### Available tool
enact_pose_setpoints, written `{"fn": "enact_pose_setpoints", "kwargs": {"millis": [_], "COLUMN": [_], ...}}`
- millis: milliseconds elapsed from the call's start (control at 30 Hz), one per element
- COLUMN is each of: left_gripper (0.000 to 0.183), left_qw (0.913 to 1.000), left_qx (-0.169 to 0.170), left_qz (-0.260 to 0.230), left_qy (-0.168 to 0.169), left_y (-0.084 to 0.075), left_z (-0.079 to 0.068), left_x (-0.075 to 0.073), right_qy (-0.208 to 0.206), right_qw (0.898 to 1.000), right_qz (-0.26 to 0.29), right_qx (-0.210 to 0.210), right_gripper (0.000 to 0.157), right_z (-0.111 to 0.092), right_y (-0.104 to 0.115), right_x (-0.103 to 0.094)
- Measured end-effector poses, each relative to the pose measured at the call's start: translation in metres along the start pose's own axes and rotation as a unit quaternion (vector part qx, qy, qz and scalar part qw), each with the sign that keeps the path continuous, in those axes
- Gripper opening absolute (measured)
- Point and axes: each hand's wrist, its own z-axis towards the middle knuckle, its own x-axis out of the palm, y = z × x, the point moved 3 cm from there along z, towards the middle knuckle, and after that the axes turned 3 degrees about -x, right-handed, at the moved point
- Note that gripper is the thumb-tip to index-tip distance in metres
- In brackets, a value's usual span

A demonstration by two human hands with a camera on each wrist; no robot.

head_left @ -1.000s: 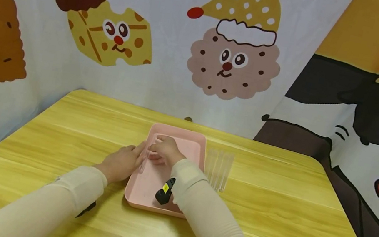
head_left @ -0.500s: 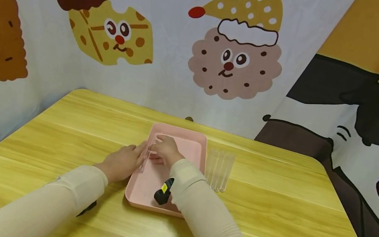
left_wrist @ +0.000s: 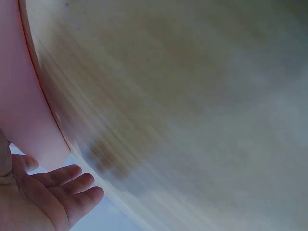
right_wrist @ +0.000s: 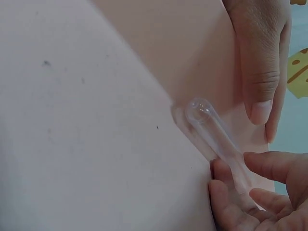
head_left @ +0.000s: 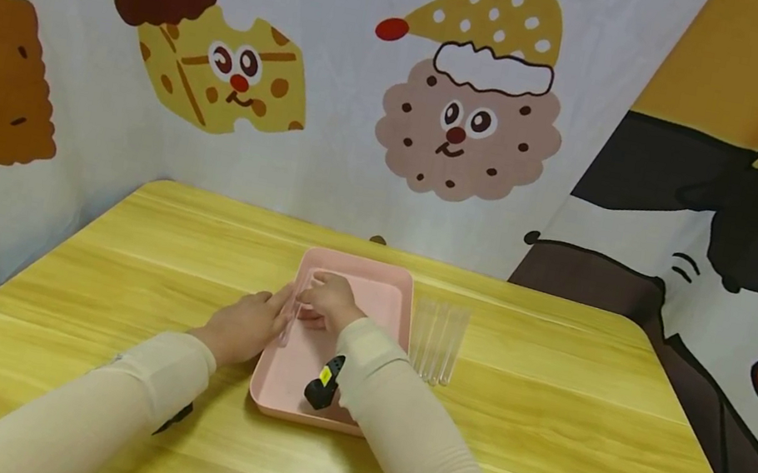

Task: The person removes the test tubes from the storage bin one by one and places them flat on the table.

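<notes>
A pink rectangular tray (head_left: 279, 388) lies on the table. Inside it, along the left wall, is a clear test tube (right_wrist: 214, 130) with its rounded end towards the right wrist camera. My right hand (head_left: 332, 303) pinches this tube further along, between thumb and fingers. At the tray's left side my left hand (head_left: 245, 326) holds the rim, its thumb (right_wrist: 261, 91) over the inner side. In the left wrist view its other fingers (left_wrist: 77, 187) stretch loosely outside the wall. The tube's far end is hidden by the right fingers.
Several clear tubes (head_left: 437, 340) lie side by side on the wood-grain table (head_left: 548, 402), just right of the tray. A cartoon-printed cloth (head_left: 326, 193) hangs behind the table. A black wrist camera (head_left: 322, 387) sits over the tray.
</notes>
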Motion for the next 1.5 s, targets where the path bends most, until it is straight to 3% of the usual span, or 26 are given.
{"fn": "enact_pose_setpoints", "kwargs": {"millis": [567, 933, 1200, 1500], "left_gripper": [0.052, 0.05, 0.052, 0.051], "left_qw": [1.0, 0.9987, 1.0, 0.9978], "left_qx": [-0.003, 0.032, -0.001, 0.04], "left_qz": [-0.004, 0.034, 0.003, 0.05], "left_qy": [-0.003, -0.02, -0.006, -0.017], "left_y": [-0.001, -0.001, 0.0, -0.003], "left_z": [-0.002, -0.004, -0.003, -0.006], "left_x": [0.002, 0.002, 0.002, 0.0], "right_qy": [0.029, 0.033, 0.018, 0.03], "right_qw": [0.999, 0.999, 0.999, 0.997], "right_qz": [0.04, 0.035, 0.027, 0.048], "right_qx": [0.011, -0.016, -0.036, -0.055], "right_gripper": [0.064, 0.066, 0.063, 0.063], "right_z": [0.003, -0.007, -0.01, -0.023], "right_y": [-0.008, -0.003, 0.005, 0.014], "right_x": [-0.008, -0.022, -0.031, -0.045]}}
